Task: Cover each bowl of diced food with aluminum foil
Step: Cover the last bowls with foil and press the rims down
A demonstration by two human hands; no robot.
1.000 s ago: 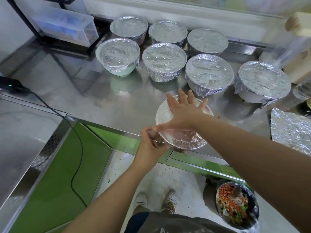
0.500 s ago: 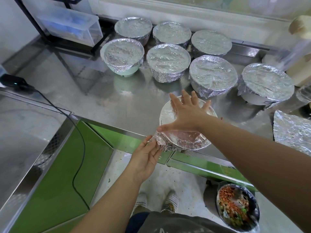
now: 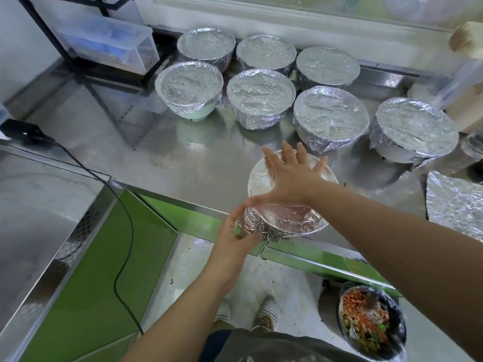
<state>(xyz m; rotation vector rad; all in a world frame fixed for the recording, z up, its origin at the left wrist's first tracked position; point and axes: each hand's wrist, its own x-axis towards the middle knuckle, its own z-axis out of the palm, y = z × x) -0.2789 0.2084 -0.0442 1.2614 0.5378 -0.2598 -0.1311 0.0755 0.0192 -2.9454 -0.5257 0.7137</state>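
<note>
I note bowl (image 3: 317, 226) at near edge of steel counter (image 3: 203, 158), foil (image 3: 264, 176) laid over its top. Right hand (image 3: 290, 178) flat on foil, palm down, fingers spread. Left hand (image 3: 235, 236) cupped at bowl's near-left side, fingers curled round crumpled foil edge. Seven wrapped bowls (image 3: 261, 97) in far rows. Loose foil sheet (image 3: 454, 205) at right. Bin of diced scraps (image 3: 371, 325) near right, below counter.

Brushed stainless-steel counter (image 3: 209, 158), smooth and softly reflective. The near bowl's foil (image 3: 264, 228) is bright metal, crumpled at the side and smoother on top, as on the foil-covered bowls (image 3: 261, 92) farther back. Pale-green bowl base (image 3: 193, 114), glossy. Translucent plastic box (image 3: 109, 45) far left. Glossy green panels (image 3: 99, 270) and a matt black cable (image 3: 125, 252) near left.
</note>
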